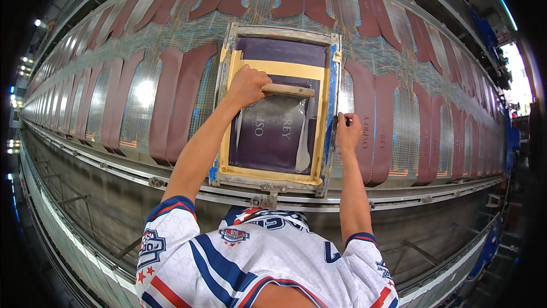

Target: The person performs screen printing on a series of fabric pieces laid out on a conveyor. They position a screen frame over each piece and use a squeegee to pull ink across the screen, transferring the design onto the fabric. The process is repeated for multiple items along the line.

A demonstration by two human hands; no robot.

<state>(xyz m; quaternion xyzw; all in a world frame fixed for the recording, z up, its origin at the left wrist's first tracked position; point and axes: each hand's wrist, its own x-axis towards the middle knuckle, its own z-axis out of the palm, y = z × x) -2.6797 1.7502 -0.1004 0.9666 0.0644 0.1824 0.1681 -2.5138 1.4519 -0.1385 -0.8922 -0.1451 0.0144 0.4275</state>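
Note:
A screen-printing frame [279, 31] lies in front of me, its dark purple mesh edged with tan and blue tape. My left hand [248, 86] is closed around the left end of a squeegee [289, 90], whose wooden handle lies crosswise over the upper mesh. Below the squeegee, pale lettering shows through the wet-looking mesh, and a whitish streak of ink [302, 154] runs down the right part. At the frame's right side my right hand [348, 131] is closed, its fingers pinching a small dark part that is mostly hidden.
Rows of maroon cut pieces [364, 120] lie on the long printing table [145, 94] to both sides and beyond the frame. Several pieces on the right bear lettering. A metal rail [393, 189] runs along the table's near edge, close to my body.

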